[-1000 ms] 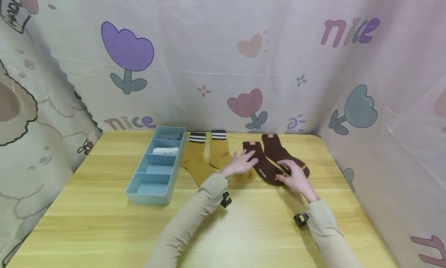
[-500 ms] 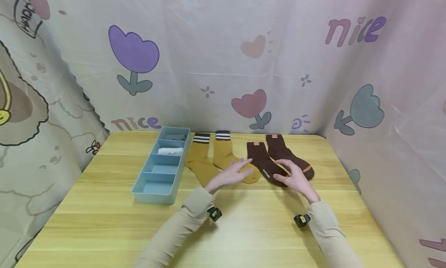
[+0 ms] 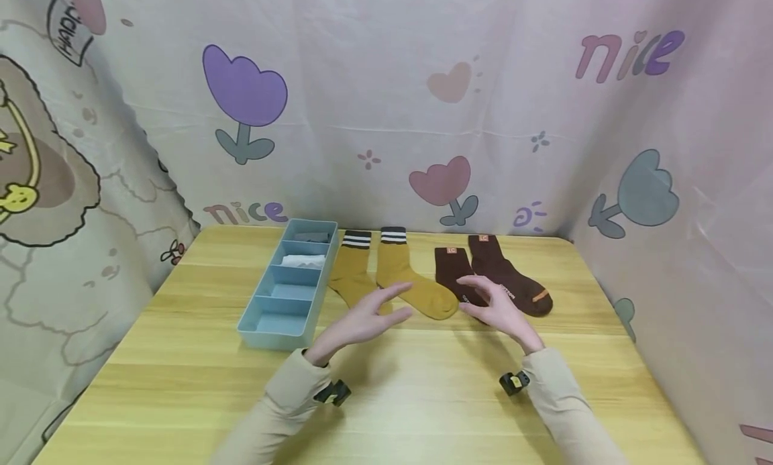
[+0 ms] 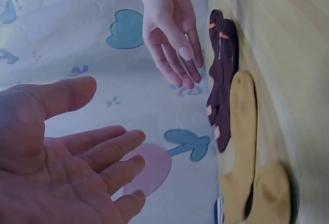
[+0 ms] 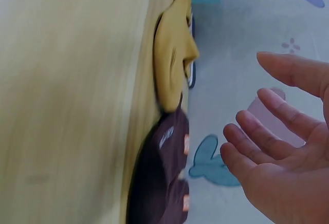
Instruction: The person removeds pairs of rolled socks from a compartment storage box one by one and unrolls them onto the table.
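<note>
My left hand [image 3: 357, 321] hovers above the table in front of the mustard socks, its fingers spread and nothing in its grasp. Two mustard socks lie flat, one [image 3: 417, 287] with its toe to the right, the other [image 3: 351, 270] partly behind my left hand; both have black-and-white striped cuffs. My right hand [image 3: 500, 311] is over the nearer dark brown sock [image 3: 449, 269], hiding its toe in the head view. Its fingers are relaxed and hold nothing, as the right wrist view also shows. Another brown sock [image 3: 507, 275] with an orange toe stripe lies just behind.
A blue divided box [image 3: 304, 317] stands left of the socks. Its far compartment holds a dark grey folded item [image 3: 311, 237], and the one before that a white folded item [image 3: 304, 260]. A printed curtain [image 3: 338, 116] rises along the table's back edge [image 3: 253, 229].
My left hand has drawn back from the brown socks, leftward and nearer to me. My right hand has shifted slightly left relative to the brown socks. The socks stay where they lie.
</note>
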{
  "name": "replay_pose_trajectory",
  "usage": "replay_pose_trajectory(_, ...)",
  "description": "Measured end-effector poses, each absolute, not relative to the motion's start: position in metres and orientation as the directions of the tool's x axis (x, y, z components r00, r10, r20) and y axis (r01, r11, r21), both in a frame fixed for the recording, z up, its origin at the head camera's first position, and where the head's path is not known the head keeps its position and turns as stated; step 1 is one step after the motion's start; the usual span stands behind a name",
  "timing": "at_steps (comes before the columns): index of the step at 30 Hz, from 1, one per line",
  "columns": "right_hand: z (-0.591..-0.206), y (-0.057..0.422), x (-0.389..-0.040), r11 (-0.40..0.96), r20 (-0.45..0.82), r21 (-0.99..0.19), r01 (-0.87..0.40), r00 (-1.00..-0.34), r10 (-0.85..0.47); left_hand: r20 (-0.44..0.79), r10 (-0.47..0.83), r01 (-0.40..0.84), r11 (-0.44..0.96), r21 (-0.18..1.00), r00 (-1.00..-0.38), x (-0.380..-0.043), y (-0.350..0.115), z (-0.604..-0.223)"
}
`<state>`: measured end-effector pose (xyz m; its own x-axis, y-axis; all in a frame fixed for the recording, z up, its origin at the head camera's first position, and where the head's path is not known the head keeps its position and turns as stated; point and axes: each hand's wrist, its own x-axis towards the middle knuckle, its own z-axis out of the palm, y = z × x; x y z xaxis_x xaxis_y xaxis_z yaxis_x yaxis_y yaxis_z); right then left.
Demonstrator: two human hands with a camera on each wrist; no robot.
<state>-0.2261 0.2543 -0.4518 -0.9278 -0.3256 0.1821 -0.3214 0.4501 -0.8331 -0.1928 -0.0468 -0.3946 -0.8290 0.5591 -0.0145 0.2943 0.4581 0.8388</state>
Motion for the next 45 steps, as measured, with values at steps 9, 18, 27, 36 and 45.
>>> replay_pose_trajectory(9, -0.443, 0.217, -0.228, 0.340, 0.194, -0.872, -0.352, -0.886, -0.421, 0.025, 0.482, 0.270, 0.446, 0.853, -0.876, -0.180, -0.102, -0.390)
replay_pose_trajectory(18, -0.439, 0.176, -0.241, 0.237, 0.218, -0.887, -0.396, -0.812, -0.542, 0.115, 0.353, 0.267, 0.421, 0.867, -0.929, -0.179, -0.164, -0.403)
replay_pose_trajectory(27, -0.433, 0.130, -0.257, 0.155, 0.242, -0.885, -0.440, -0.717, -0.654, 0.083, 0.158, 0.145, 0.439, 0.887, -0.984, -0.187, -0.217, -0.410)
replay_pose_trajectory(36, -0.424, 0.091, -0.272, 0.184, 0.187, -0.878, -0.441, -0.671, -0.717, 0.079, -0.068, 0.047, 0.382, 0.923, -0.995, -0.198, -0.241, -0.428)
replay_pose_trajectory(45, -0.415, 0.052, -0.296, 0.141, 0.195, -0.878, -0.458, -0.611, -0.768, -0.106, -0.104, -0.123, 0.164, 0.979, -0.989, -0.212, -0.254, -0.447)
